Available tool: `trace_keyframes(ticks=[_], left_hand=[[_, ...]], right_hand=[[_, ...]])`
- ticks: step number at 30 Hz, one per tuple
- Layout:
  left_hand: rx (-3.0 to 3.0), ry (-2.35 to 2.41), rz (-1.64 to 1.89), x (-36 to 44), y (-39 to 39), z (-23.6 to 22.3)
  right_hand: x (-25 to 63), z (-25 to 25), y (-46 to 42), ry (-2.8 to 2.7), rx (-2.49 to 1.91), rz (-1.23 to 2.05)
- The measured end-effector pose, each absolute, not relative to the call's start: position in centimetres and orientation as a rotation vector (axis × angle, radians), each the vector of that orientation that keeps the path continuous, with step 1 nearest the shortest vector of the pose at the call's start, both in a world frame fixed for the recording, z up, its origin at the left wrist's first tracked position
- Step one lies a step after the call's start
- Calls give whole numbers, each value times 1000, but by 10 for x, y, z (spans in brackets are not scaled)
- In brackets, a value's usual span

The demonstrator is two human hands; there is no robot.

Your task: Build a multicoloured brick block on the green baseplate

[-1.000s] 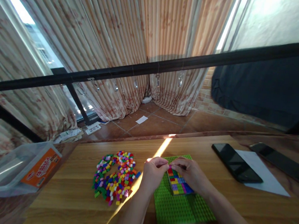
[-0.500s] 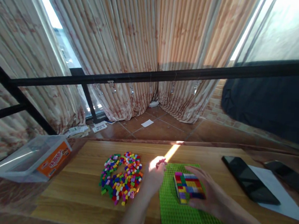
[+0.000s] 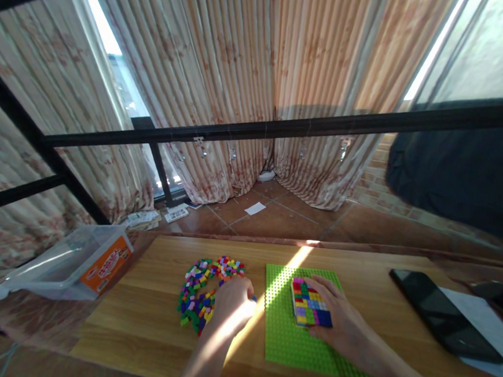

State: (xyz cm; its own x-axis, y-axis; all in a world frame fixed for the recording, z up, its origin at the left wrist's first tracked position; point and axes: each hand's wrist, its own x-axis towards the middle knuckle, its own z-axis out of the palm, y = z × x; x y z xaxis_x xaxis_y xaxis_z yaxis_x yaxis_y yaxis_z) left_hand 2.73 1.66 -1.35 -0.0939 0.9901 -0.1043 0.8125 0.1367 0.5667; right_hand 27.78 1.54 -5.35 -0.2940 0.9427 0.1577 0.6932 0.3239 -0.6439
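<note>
My left hand [image 3: 234, 304] is over the right side of a loose pile of small coloured toy bricks [image 3: 194, 294]. Its fingers are curled; whatever they hold, if anything, is hidden. A speck of blue shows beside the fingertips. My right hand [image 3: 339, 317] grips a flat square block of coloured bricks [image 3: 309, 304], with fingers along the far edge and thumb at the near edge. This block rests over the green studded baseplate [image 3: 280, 345], and the palm hides its right side.
A clear plastic box [image 3: 75, 267] with an orange label stands left of the wooden table [image 3: 136, 330]. To the right, a black phone [image 3: 442, 311] lies partly on white paper [image 3: 480, 322], with another dark device [image 3: 499, 298] beyond. A dark rail [image 3: 238, 132] crosses before the curtains.
My left hand has left the brick block and moved left to the pile. My right hand has shifted from the block's top edge to hold its right side. The camera view has turned slightly left.
</note>
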Motion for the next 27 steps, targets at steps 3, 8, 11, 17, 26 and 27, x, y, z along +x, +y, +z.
trace_keyframes(ticks=[3,8,11,17,26,27], left_hand=[[1831,1971,481,28,17,-17],[1920,1973,468,27,19,-20],[1938,1988,468,29,19,-18],[1926,2034,439,35,20,-10],[1830,2037,295,56,21,-8],[1823,2045,291,56,21,-9]], right_hand=[[271,-52,14,-2076,-1436,642],[272,-55,12,-2068,-1397,620],[277,-54,12,-2080,-1377,610],[280,-49,14,-2036,-1405,519],[285,-61,23,-2000,-1407,351],[287,-64,24,-1994,-1402,335]])
